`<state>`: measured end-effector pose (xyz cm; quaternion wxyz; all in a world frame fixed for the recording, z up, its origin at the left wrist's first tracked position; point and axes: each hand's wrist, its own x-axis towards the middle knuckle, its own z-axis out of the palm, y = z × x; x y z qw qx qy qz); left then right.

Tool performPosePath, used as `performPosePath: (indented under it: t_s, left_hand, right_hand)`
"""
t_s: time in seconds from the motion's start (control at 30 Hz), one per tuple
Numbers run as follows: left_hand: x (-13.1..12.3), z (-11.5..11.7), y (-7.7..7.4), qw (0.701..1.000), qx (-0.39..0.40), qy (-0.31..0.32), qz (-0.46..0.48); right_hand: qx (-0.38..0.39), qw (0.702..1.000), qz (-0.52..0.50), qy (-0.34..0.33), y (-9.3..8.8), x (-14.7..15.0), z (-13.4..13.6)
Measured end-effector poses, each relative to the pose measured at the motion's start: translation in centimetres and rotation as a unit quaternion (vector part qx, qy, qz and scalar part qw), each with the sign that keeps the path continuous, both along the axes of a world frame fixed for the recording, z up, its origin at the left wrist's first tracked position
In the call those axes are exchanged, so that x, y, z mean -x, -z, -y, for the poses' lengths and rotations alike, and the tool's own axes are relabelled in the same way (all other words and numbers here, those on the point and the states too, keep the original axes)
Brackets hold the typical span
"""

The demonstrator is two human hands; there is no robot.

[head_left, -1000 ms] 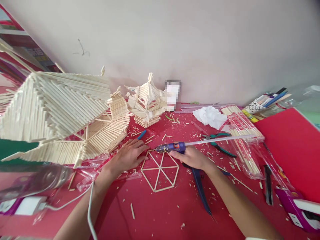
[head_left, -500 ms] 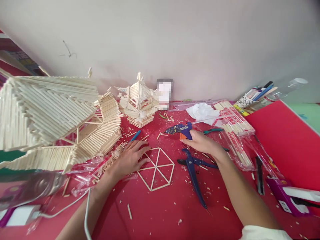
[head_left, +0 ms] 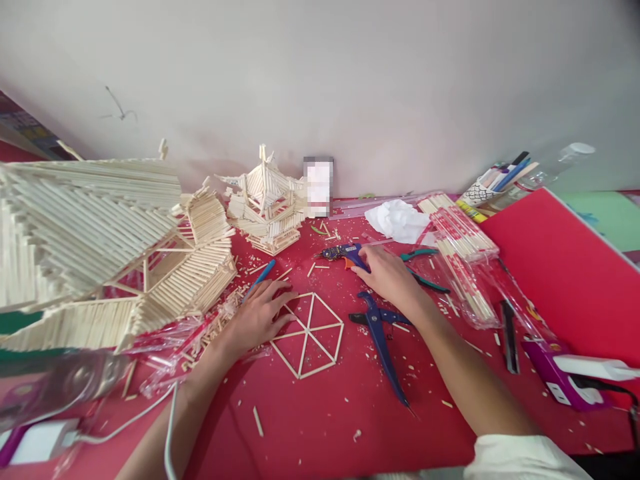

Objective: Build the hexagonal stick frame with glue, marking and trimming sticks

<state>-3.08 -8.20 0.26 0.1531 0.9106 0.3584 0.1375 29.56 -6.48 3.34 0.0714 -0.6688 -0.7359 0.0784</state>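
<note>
A flat hexagonal frame of thin wooden sticks [head_left: 307,330], with spokes meeting at its centre, lies on the red tabletop. My left hand [head_left: 263,313] rests at its left side, fingers stretched and apart, the fingertips at the frame's upper-left edge. A blue pen-like stick [head_left: 261,279] lies beside that hand. Beyond the frame to the right, my right hand [head_left: 387,272] is closed around the handle of a blue glue gun [head_left: 340,253], which is low over the table with its nozzle pointing left. Blue-handled cutters [head_left: 383,347] lie between the frame and my right forearm.
A large stick-built roofed model [head_left: 100,227] fills the left, with a smaller pagoda model [head_left: 267,200] behind. Green-handled pliers [head_left: 425,270], crumpled tissue [head_left: 397,220], packs of sticks [head_left: 463,247] and a purple box [head_left: 565,373] are at right. A white cable [head_left: 173,427] crosses my left forearm.
My right hand has lowered the glue gun toward the table, its fingers now over the handle's top. The green-handled pliers show more fully. My left hand stays by the frame; the view has shifted slightly.
</note>
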Motion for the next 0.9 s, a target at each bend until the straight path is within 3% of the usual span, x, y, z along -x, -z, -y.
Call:
performPosePath:
  t_s: [0.07, 0.17, 0.33, 0.63, 0.9]
  left_hand:
    - [0.0, 0.0, 0.1, 1.0, 0.001, 0.001, 0.005]
    - [0.0, 0.0, 0.1, 1.0, 0.001, 0.003, 0.007]
    - [0.0, 0.0, 0.0, 1.0, 0.003, -0.001, 0.009]
    - [-0.2, -0.1, 0.3, 1.0, -0.006, 0.002, 0.022]
    - [0.9, -1.0, -1.2, 0.999, -0.014, -0.03, 0.033]
  right_hand:
    - [-0.001, 0.999, -0.03, -0.034, -1.0, 0.8, 0.8]
    - [0.088, 0.988, -0.084, -0.098, -2.1, 3.0, 2.2]
    - [0.152, 0.976, -0.045, -0.151, -1.9, 6.0, 3.5]
    - [0.155, 0.98, 0.018, -0.125, -1.1, 6.5, 3.4]
    - [0.121, 0.988, 0.043, -0.089, -1.0, 6.0, 2.8]
